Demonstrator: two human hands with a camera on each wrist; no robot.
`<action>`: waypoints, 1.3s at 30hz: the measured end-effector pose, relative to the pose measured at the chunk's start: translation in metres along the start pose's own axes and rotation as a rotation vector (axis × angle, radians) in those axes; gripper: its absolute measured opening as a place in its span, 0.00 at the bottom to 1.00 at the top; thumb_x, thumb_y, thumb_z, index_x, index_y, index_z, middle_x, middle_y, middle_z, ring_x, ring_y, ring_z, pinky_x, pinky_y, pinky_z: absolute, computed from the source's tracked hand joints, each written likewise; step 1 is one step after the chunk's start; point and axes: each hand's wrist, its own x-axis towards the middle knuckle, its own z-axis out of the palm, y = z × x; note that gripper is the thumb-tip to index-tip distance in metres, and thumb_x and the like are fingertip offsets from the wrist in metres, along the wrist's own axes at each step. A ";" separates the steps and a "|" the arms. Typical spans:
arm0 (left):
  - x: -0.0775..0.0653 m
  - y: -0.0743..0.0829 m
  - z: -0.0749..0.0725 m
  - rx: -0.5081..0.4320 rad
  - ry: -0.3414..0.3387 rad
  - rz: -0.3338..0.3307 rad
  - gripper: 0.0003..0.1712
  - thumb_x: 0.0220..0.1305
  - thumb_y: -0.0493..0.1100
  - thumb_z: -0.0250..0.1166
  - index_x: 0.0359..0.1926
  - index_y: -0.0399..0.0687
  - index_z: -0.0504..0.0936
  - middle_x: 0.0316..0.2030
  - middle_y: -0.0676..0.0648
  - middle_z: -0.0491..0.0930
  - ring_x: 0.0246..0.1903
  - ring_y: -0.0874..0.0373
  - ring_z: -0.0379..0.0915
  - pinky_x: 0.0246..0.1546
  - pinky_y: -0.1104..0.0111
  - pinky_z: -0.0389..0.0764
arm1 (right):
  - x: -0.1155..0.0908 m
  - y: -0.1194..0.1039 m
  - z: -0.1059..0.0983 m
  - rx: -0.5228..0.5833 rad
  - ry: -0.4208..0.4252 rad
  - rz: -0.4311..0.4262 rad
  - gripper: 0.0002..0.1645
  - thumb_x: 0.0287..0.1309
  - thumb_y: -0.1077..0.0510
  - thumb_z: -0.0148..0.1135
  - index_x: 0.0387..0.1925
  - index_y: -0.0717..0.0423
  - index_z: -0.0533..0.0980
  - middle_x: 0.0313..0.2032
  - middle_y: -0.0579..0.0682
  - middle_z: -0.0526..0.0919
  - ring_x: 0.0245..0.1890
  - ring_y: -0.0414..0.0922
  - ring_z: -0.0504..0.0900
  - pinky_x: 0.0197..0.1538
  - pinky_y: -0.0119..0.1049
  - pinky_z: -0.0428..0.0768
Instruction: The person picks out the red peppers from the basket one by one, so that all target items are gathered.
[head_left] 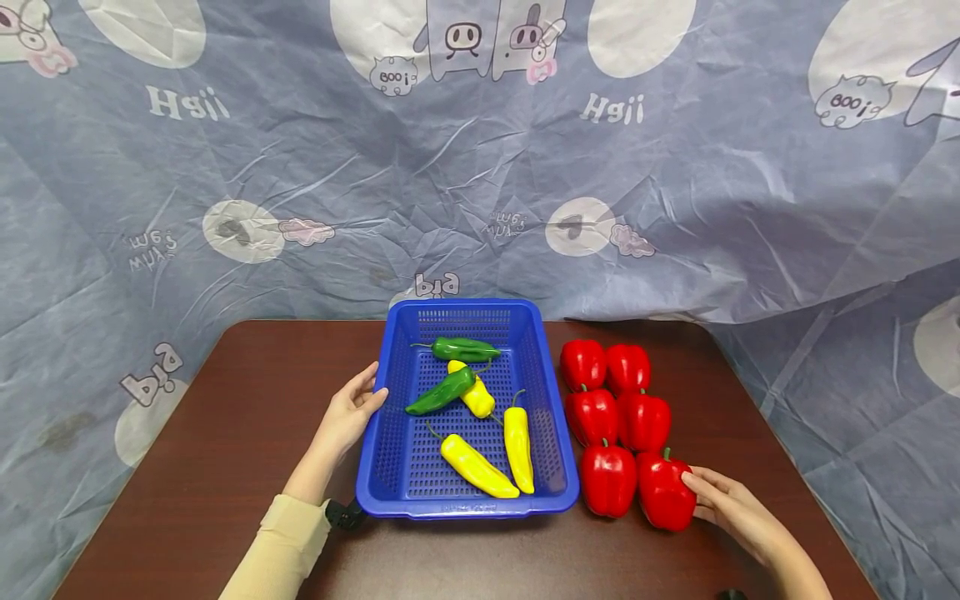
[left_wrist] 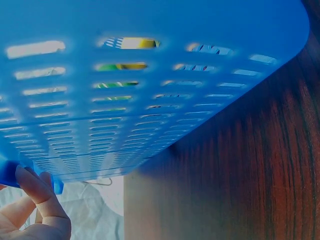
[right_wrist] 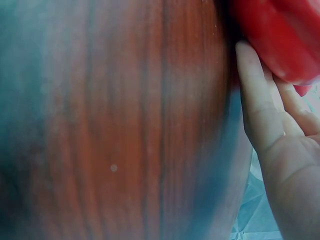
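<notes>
My left hand [head_left: 352, 408] grips the left rim of a blue plastic basket [head_left: 465, 508], with the thumb over the edge; the left wrist view shows its curled fingers [left_wrist: 37, 187] at the rim below the slotted wall. Inside the basket lie two green chili peppers [head_left: 467, 350] and three yellow peppers [head_left: 480, 467]. One green pepper lies across a yellow one. At the front right, my right hand [head_left: 738, 508] touches the right side of a red bell pepper [head_left: 666, 496] with nearly straight fingers [right_wrist: 255, 80]. That pepper is the nearest right one of several red bell peppers.
Other red bell peppers [head_left: 592, 417] stand in two columns close along the basket's right side. The brown wooden table [head_left: 187, 500] ends at the back against a grey-blue patterned cloth [head_left: 480, 167]. A black object [head_left: 345, 514] shows beside the left wrist.
</notes>
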 end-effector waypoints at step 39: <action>-0.001 0.001 -0.001 0.040 0.002 -0.007 0.35 0.72 0.41 0.59 0.75 0.47 0.59 0.62 0.35 0.71 0.46 0.63 0.76 0.40 0.78 0.77 | -0.003 -0.007 0.009 -0.225 0.293 -0.001 0.37 0.68 0.50 0.59 0.70 0.66 0.61 0.46 0.27 0.77 0.45 0.23 0.77 0.46 0.23 0.76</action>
